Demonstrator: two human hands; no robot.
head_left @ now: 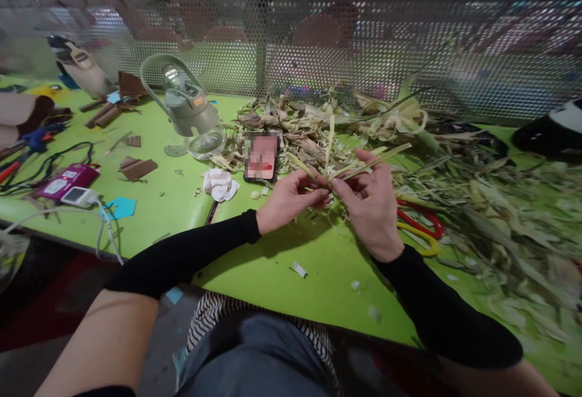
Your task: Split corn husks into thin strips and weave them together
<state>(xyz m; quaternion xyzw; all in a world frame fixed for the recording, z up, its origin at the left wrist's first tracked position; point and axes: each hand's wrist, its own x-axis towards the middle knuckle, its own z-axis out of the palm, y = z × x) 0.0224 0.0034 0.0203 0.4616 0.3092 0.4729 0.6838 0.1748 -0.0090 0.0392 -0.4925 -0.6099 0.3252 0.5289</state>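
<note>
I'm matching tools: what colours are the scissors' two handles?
One handle is red, the other handle yellow; see the head view.

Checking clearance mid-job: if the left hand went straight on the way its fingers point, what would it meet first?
Beyond the pale strips at its fingers, the left hand would probably meet the right hand, close by opposite; depth leaves any gap unclear.

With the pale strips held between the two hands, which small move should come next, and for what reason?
I would perhaps have the right hand fold the long pale strip back over the place where the strips meet, with the left hand steadying it. Both hands pinch near that place, and the strip's far end sticks out loose.
</note>
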